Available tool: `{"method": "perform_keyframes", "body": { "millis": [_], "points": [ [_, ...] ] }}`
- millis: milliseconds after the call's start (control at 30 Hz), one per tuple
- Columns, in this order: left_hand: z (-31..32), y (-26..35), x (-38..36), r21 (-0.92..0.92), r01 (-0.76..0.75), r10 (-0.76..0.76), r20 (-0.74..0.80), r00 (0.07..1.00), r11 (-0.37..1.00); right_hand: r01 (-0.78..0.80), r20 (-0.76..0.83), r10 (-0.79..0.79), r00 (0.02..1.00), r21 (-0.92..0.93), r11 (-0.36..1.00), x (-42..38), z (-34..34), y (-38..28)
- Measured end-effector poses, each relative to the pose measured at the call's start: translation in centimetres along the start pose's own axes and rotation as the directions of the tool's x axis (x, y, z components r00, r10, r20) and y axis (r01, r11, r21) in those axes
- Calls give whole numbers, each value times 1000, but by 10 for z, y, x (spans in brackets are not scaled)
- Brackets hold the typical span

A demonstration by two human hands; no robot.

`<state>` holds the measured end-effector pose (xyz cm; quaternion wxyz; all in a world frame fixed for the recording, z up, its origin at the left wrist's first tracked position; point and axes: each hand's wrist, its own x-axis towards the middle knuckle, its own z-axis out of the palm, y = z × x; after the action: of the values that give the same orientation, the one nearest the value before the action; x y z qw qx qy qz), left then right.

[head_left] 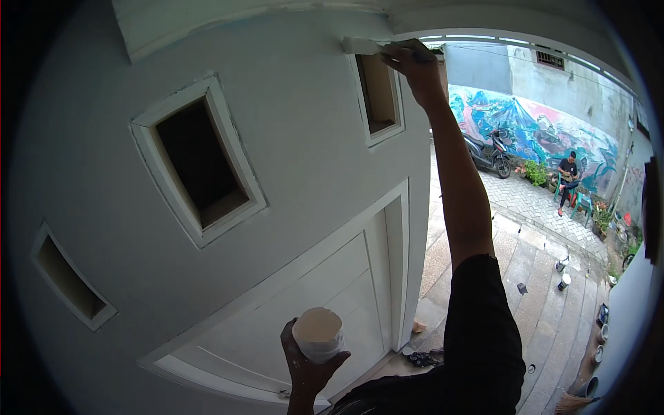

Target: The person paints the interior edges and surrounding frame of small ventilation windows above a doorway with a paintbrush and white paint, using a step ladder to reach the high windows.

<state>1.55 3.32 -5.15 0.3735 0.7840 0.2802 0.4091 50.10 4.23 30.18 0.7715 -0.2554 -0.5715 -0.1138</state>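
My right hand (417, 68) reaches up at arm's length, its fingers closed round a paintbrush (361, 46). The brush's pale, flat end lies against the top edge of the white frame of a small window (379, 93); its handle is mostly hidden by my fingers. Lower down, my left hand (308, 370) is wrapped round a white paint cup (319, 339), held near the door. Pale, off-white paint shows inside its round mouth.
Two more framed openings (200, 162) (72, 277) are set in the grey wall (297, 117), above a white door (311, 304). Far below, paint cans (564, 281) stand on the tiled floor (515, 277). Beyond, a person (568, 173) sits near a parked motorbike (492, 153).
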Motion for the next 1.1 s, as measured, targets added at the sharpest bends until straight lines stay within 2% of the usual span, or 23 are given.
{"method": "perform_keyframes", "body": {
  "millis": [67,133,200,233,300,333,400,433,467,533,567,633,667,700,733,767,900,967,1000,1067,1100],
  "points": [
    [4,3,3,-6,0,0,11,1000,1000,-47,2,47,999,-54,997,8,-20,7],
    [5,7,1,4,4,-4,26,1000,1000,-94,-42,95,995,13,995,22,-40,31],
    [7,9,3,-14,13,-13,3,1000,1000,-47,-79,48,996,6,999,30,-52,38],
    [6,9,3,-10,14,-14,-1,1000,1000,-31,-125,2,992,-229,973,35,-60,39],
    [3,9,-1,5,-17,17,-13,1000,1000,3,-163,-137,977,-632,775,33,-63,35],
    [1,8,-4,6,-13,13,-13,1000,1000,-1,-164,-133,977,-631,776,29,-57,31],
    [1,4,-6,-1,-10,10,-40,999,1000,217,-95,-475,875,-799,561,29,-36,27],
    [0,4,-7,-1,-9,9,-40,999,1000,264,-41,-559,828,-851,453,28,-23,25],
    [0,5,-6,28,-21,22,-44,999,999,221,-105,-479,872,-788,575,21,-8,28],
    [-1,8,-9,55,-26,28,-43,999,998,231,-3,-506,862,-888,397,8,18,36],
    [-1,12,-8,24,6,-5,-42,999,1000,232,1,-506,862,-890,393,2,18,33],
    [5,15,-2,-16,31,-31,-39,999,999,11,-130,-114,985,-607,795,-4,16,21],
    [7,14,0,-4,-5,5,-23,1000,1000,11,-131,-114,985,-609,793,-5,11,17],
    [8,14,1,10,-41,41,-6,999,999,9,-109,-50,993,-354,935,-6,3,13],
    [11,15,4,10,-44,44,-3,999,999,-5,-70,0,998,-67,998,-5,-3,9],
    [14,16,6,-16,-40,41,17,999,999,-37,-130,41,991,32,999,-3,-7,7],
    [23,22,8,2,-75,75,62,995,997,-105,-180,110,977,37,994,3,-24,35],
    [21,23,6,0,-74,73,51,996,997,3,-237,-62,969,-243,970,13,-36,55],
    [19,23,4,-7,-69,69,40,997,998,0,-240,-59,969,-238,971,10,-33,54],
    [13,17,-2,-24,-36,36,22,999,999,72,-445,-157,882,-203,977,7,-26,53],
    [11,15,-5,-51,-1,2,5,1000,999,158,-558,-214,802,-146,976,4,-22,62]
  ]
}}
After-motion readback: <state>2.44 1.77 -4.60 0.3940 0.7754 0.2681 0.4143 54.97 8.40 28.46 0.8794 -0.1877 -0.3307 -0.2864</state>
